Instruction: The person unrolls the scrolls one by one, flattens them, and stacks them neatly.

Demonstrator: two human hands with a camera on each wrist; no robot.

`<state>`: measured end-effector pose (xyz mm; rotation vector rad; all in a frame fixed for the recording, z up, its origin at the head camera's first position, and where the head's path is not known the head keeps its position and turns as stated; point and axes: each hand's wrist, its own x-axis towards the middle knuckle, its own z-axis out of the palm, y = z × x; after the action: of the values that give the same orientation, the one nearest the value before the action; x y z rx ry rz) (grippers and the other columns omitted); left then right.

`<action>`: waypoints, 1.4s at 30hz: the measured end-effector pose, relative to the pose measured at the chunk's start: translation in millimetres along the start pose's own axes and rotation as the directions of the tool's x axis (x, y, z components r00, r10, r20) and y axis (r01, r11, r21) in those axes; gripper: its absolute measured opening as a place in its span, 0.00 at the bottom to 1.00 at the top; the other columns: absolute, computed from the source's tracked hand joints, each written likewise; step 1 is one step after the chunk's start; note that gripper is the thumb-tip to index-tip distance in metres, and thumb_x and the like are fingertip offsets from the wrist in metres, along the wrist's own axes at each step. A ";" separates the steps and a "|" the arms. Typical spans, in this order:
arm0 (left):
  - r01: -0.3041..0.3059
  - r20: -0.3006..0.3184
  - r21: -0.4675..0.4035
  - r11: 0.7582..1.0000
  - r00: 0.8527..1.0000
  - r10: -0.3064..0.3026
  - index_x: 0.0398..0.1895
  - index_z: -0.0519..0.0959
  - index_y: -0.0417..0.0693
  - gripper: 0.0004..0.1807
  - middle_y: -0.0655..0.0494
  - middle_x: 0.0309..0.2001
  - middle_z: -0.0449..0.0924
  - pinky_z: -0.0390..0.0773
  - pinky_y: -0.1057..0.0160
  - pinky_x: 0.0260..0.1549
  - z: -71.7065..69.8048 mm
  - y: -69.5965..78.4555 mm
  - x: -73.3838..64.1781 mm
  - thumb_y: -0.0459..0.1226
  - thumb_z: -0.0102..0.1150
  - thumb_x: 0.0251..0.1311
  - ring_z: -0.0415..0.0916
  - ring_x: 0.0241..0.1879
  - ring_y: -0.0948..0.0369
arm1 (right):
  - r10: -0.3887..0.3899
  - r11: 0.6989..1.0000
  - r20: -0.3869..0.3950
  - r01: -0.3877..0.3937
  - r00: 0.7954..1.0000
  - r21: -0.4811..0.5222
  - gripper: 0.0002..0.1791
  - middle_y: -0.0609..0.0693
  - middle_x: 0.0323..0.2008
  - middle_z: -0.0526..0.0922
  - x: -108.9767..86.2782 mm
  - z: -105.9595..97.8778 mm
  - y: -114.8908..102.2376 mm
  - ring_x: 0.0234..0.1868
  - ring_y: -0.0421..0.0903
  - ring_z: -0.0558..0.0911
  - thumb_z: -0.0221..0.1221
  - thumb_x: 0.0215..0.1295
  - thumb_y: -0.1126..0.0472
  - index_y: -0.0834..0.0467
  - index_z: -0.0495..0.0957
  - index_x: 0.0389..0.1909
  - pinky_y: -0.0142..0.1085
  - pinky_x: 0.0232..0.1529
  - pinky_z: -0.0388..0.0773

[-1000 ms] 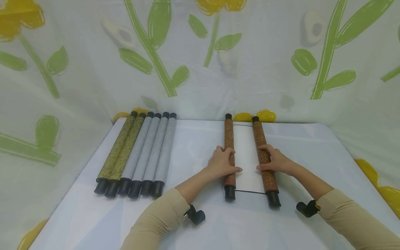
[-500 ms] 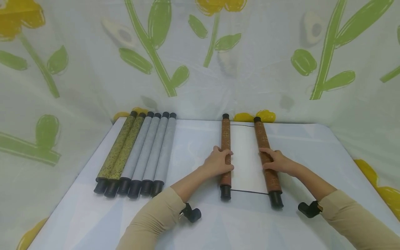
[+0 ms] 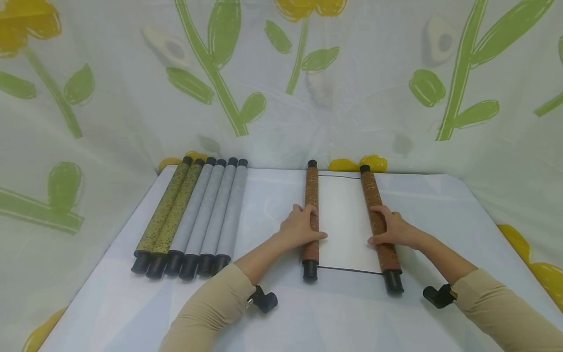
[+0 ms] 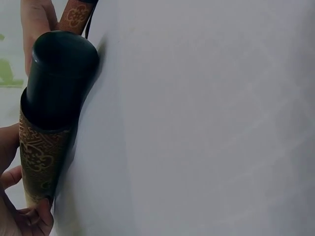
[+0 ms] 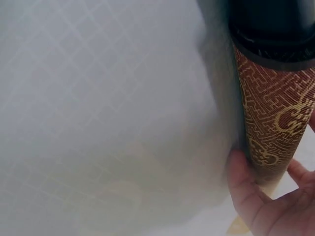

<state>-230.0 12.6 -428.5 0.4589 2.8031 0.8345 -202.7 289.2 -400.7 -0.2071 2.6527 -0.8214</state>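
A brown scroll with gold patterning lies partly unrolled on the table, its white sheet showing between two rollers. My left hand grips the left roller around its middle. On the other side, my right hand holds the right roller, which slants slightly. Each roller ends in black knobs. The left wrist view shows a black knob close up, with the fingers of the left hand beyond it. In the right wrist view the thumb and fingers of the right hand wrap the patterned roller.
To the left, several rolled scrolls lie side by side: yellow-green speckled ones and pale grey ones, all with black ends. The white table backs onto a hanging cloth printed with flowers and leaves.
The left hand has moved left with its roller, and the right hand slightly right with the other. The white sheet between them shows wider.
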 end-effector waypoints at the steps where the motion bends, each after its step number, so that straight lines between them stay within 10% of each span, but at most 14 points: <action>1: 0.000 0.002 -0.009 1.000 1.000 0.000 0.55 0.68 0.57 0.34 0.46 0.46 0.67 0.72 0.62 0.25 -0.5 -0.9 0.3 0.56 0.69 0.45 0.70 0.36 0.57 | 0.003 1.000 0.001 -0.003 1.000 0.000 0.52 0.77 0.56 0.58 -0.2 -0.2 0.4 0.55 0.67 0.63 0.68 0.52 0.49 0.63 0.47 0.69 0.60 0.49 0.68; 16: 0.012 0.061 0.004 1.000 0.998 -0.012 0.57 0.72 0.59 0.25 0.43 0.49 0.65 0.70 0.62 0.24 -9.9 -6.6 2.0 0.45 0.57 0.53 0.70 0.36 0.56 | 0.062 0.998 0.064 -0.062 0.996 0.001 0.43 0.80 0.54 0.53 -5.3 -6.4 6.7 0.50 0.67 0.64 0.56 0.57 0.59 0.63 0.47 0.71 0.54 0.44 0.71; 27: 0.002 0.014 0.073 0.997 1.000 -0.003 0.56 0.69 0.59 0.33 0.47 0.44 0.68 0.70 0.61 0.25 -5.6 -8.6 0.9 0.58 0.66 0.47 0.70 0.36 0.58 | 0.045 0.997 0.033 -0.042 0.998 -0.069 0.52 0.79 0.52 0.57 -6.7 -5.9 6.9 0.48 0.65 0.68 0.68 0.51 0.46 0.62 0.49 0.69 0.53 0.42 0.73; 42: 0.017 0.050 0.009 1.000 0.999 -0.018 0.63 0.66 0.59 0.37 0.42 0.52 0.65 0.72 0.59 0.26 -16.6 -18.4 -5.1 0.44 0.64 0.45 0.72 0.39 0.55 | 0.063 0.998 0.086 -0.061 0.994 -0.032 0.55 0.79 0.55 0.54 -13.0 -13.6 10.8 0.52 0.69 0.64 0.70 0.48 0.53 0.61 0.46 0.71 0.62 0.47 0.68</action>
<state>-233.9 -12.0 -424.6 0.4499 2.7617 0.7962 -196.1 308.2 -392.6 -0.1632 2.5778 -0.7366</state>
